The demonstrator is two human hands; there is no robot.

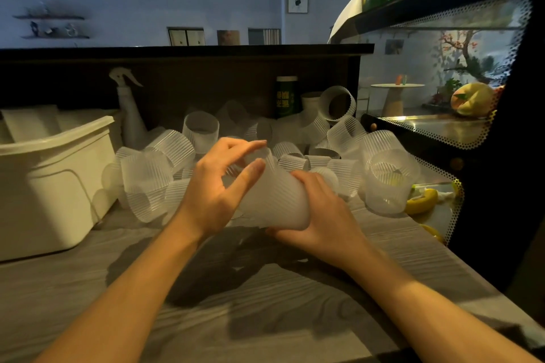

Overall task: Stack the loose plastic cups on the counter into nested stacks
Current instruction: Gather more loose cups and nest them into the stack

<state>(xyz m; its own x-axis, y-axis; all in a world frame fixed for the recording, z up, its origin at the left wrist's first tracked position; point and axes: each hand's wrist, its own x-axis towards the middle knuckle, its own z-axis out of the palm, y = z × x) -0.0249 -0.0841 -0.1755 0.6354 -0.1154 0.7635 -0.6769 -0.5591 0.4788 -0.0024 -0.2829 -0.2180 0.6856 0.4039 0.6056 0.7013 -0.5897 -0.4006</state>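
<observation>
A frosted ribbed plastic cup stack [272,200] lies tilted above the counter in the middle of the view. My right hand [318,212] grips its wide lower end from the right. My left hand [219,183] is at its narrow upper end, thumb and fingertips pinching the top cup. Behind my hands, several loose cups [177,150] of the same kind lie tumbled across the counter [265,303], some on their sides, some upright, such as one cup [386,180] at the right.
A white plastic bin [53,177] stands at the left edge. A white spray bottle [129,115] and a dark green can [286,96] stand against the dark back panel. A glass display case [442,127] closes off the right side, with a yellow object [421,200] at its foot.
</observation>
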